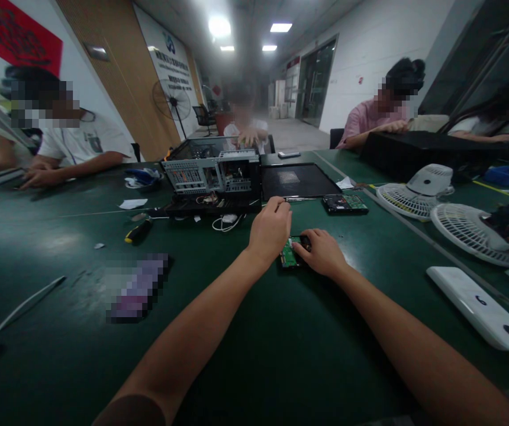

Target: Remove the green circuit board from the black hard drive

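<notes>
Clearly, in the head view, the green circuit board (pixel 288 257) lies on the table (pixel 254 355) at the centre of the clock. At three o'clock the right hand (pixel 324 252) holds it, thumb on its top. At eleven the left hand (pixel 271 229) hovers, fingers curled together; whether they grip anything cannot be told. The open computer case (pixel 212 176) stands between ten and eleven, a screwdriver (pixel 138 231) lies near nine, and a fan cover (pixel 400 201) sits at two.
</notes>
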Available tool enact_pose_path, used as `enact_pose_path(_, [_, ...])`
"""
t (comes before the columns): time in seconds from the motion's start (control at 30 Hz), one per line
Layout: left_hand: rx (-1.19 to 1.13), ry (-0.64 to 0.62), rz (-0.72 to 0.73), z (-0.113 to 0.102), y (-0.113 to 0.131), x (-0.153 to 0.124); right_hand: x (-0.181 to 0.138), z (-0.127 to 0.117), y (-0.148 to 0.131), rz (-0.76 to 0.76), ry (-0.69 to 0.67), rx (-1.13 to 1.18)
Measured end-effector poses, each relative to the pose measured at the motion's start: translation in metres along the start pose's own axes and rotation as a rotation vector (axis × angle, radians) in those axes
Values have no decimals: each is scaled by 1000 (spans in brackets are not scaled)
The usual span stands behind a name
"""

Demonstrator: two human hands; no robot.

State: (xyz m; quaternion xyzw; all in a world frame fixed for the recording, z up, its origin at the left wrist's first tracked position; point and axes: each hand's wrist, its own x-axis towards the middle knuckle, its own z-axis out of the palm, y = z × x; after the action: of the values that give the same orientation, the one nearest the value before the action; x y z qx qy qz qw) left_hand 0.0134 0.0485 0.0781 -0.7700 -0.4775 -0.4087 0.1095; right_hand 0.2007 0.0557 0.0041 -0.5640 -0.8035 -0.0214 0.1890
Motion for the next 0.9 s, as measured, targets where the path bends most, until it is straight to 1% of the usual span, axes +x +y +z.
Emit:
enact_pose_path(0.13, [-58,25,-2,-1,4,1,0,-1,0,-8,-1,1])
enact_pose_path(0.3, [-89,47,29,-1,3,2,0,-1,0,-3,-5,-5])
enact_pose_path(0.5, [-143,32,-77,0,2,4,0,-1,-1,5,-15,3])
enact_pose_path(0.7, [-48,-5,-103,-3,3,3,-1,-1,0,-14,0,8])
enact_pose_path(0.8, [8,-27,-68,-5,4,3,-1,0,1,-18,12,3])
enact_pose_path(0.9, [35,-15,-33,-7,4,2,-1,1,1,-11,12,-2])
